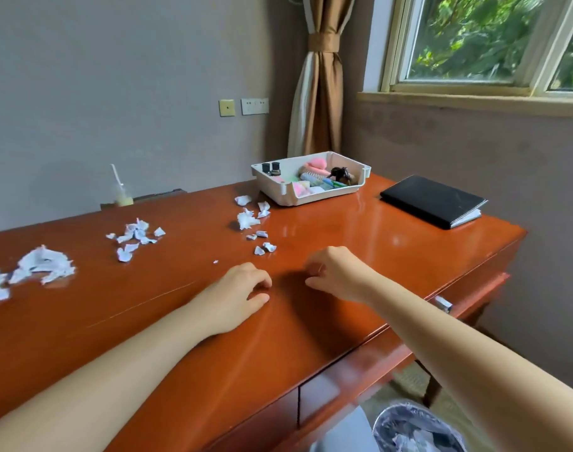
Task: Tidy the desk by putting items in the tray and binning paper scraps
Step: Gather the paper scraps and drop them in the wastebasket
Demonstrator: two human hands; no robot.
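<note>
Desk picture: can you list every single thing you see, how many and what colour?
desk: one, reddish-brown, fills view.
tray: one, white, desk's far side, holding small items.
paper scraps: many, white, scattered left and middle.
notebook: one, black, far right corner.
cup: one, clear with straw, behind desk's far edge.
bin: one, grey liner, floor bottom right, scraps inside.
curtain: one, brown, tied, room corner.
left grip: one bare hand, loosely curled, resting on desk.
right grip: one bare hand, curled, contents unclear.
</note>
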